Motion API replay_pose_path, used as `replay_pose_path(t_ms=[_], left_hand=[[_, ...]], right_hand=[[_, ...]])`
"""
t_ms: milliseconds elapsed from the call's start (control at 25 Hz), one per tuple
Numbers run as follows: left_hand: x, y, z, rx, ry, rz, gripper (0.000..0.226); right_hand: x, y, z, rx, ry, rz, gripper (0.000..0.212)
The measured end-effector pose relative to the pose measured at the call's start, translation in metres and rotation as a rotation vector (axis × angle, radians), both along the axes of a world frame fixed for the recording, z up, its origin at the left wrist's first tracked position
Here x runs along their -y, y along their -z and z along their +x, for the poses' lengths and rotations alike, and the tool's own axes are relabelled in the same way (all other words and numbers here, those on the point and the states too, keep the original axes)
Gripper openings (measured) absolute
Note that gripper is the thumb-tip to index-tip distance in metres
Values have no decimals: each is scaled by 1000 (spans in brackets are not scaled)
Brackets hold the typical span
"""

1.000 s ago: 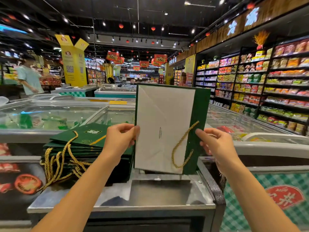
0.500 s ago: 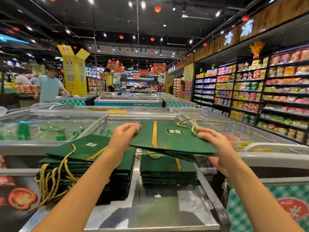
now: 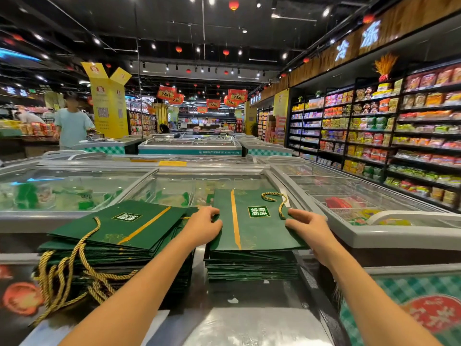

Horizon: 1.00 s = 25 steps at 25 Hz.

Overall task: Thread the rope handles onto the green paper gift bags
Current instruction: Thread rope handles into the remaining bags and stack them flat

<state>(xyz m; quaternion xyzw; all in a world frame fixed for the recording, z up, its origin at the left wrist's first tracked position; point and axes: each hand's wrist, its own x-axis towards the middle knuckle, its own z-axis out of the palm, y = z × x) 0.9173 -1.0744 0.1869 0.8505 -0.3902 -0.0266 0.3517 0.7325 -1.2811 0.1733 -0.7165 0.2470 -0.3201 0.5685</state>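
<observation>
A flat green paper gift bag (image 3: 252, 221) with a gold stripe lies on top of the right stack (image 3: 252, 267) of green bags. Its gold rope handle (image 3: 278, 201) loops over its far right corner. My left hand (image 3: 203, 227) holds the bag's left edge with curled fingers. My right hand (image 3: 308, 227) holds its right edge near the rope. A bigger left stack (image 3: 117, 240) of green bags sits beside it, with gold rope handles (image 3: 67, 275) hanging over its front left side.
Both stacks rest on a steel counter (image 3: 249, 318) in front of glass-topped freezer chests (image 3: 74, 188). Another freezer (image 3: 374, 211) stands at the right, and snack shelves (image 3: 399, 136) run along the right aisle. A person in a light shirt (image 3: 72, 126) stands far left.
The bag went from upright in both hands, white inside facing me, to lying flat. Both hands have lowered it onto the right stack.
</observation>
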Motion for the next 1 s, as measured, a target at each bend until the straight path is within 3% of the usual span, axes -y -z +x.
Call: replay_pose_path(t_ms=[200,400,560,720,880,1000], left_hand=[[19,24,7,94,-53,211,38],[20,32,15,90,-98,253,23],[18,27,14,100,-97,230,40],[29,11,14,246,-35,130,52],[55,12,18,341,59,289,54],[67,37,25,299,83,485,57]], right_hand=[[9,28,8,-171,-28,-211,53],[12,42,16,-343,-78,-345,59],[8,39,20,-392,-23,-436,52],[5,17,34,-309,131,-719,42],[4,8,73,-584,-64,-953,67],[3,28,88,-763,-132,-975,73]])
